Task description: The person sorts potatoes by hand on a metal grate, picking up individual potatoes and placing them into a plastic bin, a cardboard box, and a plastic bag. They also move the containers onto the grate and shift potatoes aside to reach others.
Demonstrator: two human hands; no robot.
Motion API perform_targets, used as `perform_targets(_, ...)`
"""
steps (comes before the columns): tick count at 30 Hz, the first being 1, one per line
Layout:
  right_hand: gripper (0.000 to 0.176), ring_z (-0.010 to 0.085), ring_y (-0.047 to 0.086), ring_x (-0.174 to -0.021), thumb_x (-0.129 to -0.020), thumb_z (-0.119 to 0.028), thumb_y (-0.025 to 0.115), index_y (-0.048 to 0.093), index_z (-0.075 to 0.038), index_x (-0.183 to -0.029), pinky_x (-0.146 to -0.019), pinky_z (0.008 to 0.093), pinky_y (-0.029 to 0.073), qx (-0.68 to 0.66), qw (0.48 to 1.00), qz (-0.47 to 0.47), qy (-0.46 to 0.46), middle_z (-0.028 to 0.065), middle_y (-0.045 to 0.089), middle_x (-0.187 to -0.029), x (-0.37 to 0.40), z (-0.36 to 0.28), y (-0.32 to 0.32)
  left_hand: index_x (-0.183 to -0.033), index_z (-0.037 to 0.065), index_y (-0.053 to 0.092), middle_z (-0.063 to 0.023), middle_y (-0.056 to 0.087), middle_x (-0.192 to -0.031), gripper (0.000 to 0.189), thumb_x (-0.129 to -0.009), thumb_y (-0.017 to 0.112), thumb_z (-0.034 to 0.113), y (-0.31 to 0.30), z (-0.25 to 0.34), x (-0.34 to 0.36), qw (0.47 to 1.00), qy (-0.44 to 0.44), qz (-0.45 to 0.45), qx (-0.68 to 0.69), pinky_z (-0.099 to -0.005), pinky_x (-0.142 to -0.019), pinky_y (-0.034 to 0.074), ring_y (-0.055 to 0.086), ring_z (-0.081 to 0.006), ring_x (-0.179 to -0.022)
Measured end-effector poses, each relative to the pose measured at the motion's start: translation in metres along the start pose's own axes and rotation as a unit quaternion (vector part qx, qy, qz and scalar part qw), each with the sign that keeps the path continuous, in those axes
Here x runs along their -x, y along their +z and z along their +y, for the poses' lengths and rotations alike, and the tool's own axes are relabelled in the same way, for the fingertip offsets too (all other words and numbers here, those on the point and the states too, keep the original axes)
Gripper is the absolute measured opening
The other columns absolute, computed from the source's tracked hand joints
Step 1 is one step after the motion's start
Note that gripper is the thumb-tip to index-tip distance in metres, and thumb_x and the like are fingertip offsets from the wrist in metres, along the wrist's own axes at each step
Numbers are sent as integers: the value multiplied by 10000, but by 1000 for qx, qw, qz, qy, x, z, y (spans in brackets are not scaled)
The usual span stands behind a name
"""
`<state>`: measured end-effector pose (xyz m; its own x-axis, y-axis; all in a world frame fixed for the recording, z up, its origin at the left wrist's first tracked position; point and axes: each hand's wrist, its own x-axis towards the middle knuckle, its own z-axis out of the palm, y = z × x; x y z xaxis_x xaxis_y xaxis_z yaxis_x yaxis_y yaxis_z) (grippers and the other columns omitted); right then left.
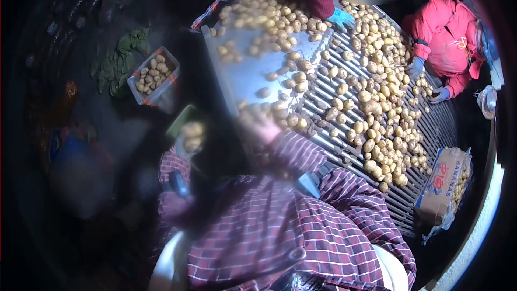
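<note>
Blurred right hand [257, 122], grip untellable, touches the potatoes [371, 108] on the rollers [436, 124] at two o'clock. Left hand [191, 139] at nine seems closed on potatoes; a loose hold could drop them.

My right hand [257, 124] is stretched forward, away from my chest. It is smeared by motion, so I cannot tell whether the fingers are spread or curled. Its forearm, in a maroon-and-white checked cloth sleeve [295, 153], slants back to a bent elbow. My left hand [189, 139] is just left of the right and slightly nearer me. It is equally blurred, and I cannot make out its grip. The left checked sleeve [172, 166] comes up beneath it.
</note>
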<state>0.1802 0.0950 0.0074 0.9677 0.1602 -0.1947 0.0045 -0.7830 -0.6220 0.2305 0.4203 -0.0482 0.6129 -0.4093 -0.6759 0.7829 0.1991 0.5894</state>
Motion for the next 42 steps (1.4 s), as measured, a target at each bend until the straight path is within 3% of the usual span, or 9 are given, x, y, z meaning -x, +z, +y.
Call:
perform_targets(4, 576, 296, 505, -1230, -883, -283, 627, 425, -84, -1385, -953, 384, 464, -323, 943, 17, 77, 189, 548, -1275, 13, -44, -27, -1275, 75, 522, -83, 622, -1159, 549, -872, 631, 431, -32, -21, 0, 912, 61, 211, -346, -410, -906, 483, 603, -242, -1060)
perform_targets(8, 474, 327, 590, -1082, -876, -352, 599, 554, -99, -1274, -934, 399, 468, -192, 946, 142, 220, 205, 596, -1183, 28, 23, -67, -1202, -18, 576, -103, 634, -1149, 338, -919, 613, 163, 17, 48, -41, 775, 265, 174, -547, -295, -971, 426, 583, -175, -1073)
perform_targets(11, 431, 313, 599, -1067, -843, -226, 627, 577, -57, -1237, -919, 387, 475, -61, 937, 280, 197, 178, 618, -1139, 64, 80, -87, -1200, -22, 578, -103, 617, -1188, 330, -887, 625, 69, 90, 86, -87, 884, 319, 133, -316, -287, -963, 435, 580, -161, -1083)
perform_targets(15, 402, 201, 596, -1119, -881, -103, 628, 549, -14, -1265, -976, 307, 452, -189, 882, 306, 304, 139, 621, -1204, 111, 116, -85, -1153, 54, 612, -166, 619, -1123, 404, -766, 712, 113, 152, 130, -170, 699, 353, 111, -612, -342, -912, 489, 614, -294, -1041)
perform_targets(20, 393, 210, 612, -1093, -848, -119, 666, 591, -9, -1218, -963, 323, 461, -154, 887, 306, 310, 135, 643, -1171, 143, 138, -70, -1401, 201, 411, -120, 343, -1488, 681, -781, 685, 131, 229, 168, -220, 475, 156, 58, -864, -433, -1104, 330, 384, -331, -1325)
perform_targets(29, 328, 309, 624, -1006, -839, -199, 607, 640, -91, -1146, -878, 377, 497, -90, 932, 189, 296, 156, 651, -1064, 84, 138, -113, -1196, 141, 588, -170, 486, -1315, 550, -688, 780, 227, 248, 165, -258, 457, 145, 29, -877, -428, -1049, 371, 433, -328, -1259)
perform_targets(33, 360, 265, 624, -1040, -838, -146, 638, 616, -49, -1184, -912, 342, 487, -89, 958, 153, 225, 143, 652, -1092, 3, 106, -143, -1117, 88, 626, -202, 482, -1326, 497, -643, 770, 126, 247, 150, -234, 607, 182, 39, -773, -425, -1051, 378, 429, -351, -1268)
perform_targets(36, 342, 308, 612, -1019, -828, -172, 645, 624, -102, -1162, -890, 383, 493, -48, 983, 111, 139, 153, 639, -1081, -78, 112, -151, -896, 85, 653, -147, 604, -1008, 241, -660, 693, 55, 198, 123, -273, 687, 354, 75, -630, -394, -795, 515, 626, -293, -914)
perform_targets(42, 341, 332, 586, -1009, -846, -213, 565, 612, -185, -1183, -883, 437, 482, 47, 990, 127, 46, 130, 615, -1082, -283, 115, -156, -867, 67, 665, -95, 633, -848, 205, -675, 655, -3, 174, 204, -258, 707, 439, 206, -515, -338, -665, 519, 652, -259, -736)
